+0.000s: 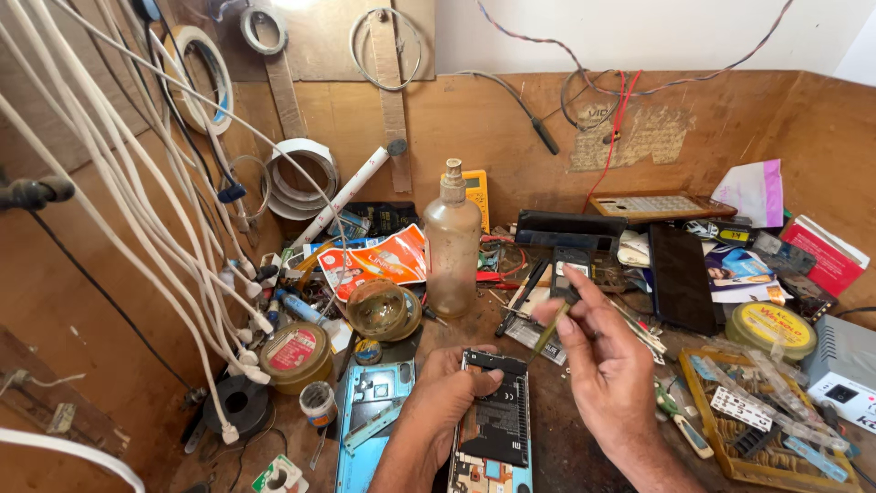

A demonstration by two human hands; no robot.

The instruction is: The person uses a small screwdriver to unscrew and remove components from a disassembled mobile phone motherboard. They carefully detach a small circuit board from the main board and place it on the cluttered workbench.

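Observation:
My left hand [444,391] grips the left edge of an opened phone [495,427] that lies face down on the bench, its black battery and circuit board showing. Above and right of the phone's top, my right hand [607,365] is raised, its fingers pinched on a thin greenish tool [550,331], blurred, with its tip pointing down toward the phone. A blue phone back cover [372,422] lies just left of my left hand.
A cloudy plastic bottle [452,246] stands behind the phone. Round tins [294,354] and a glass jar [379,309] sit at left, white cables [164,210] hang there. A yellow tin [774,329], a parts tray [766,420] and a dark phone [680,277] crowd the right.

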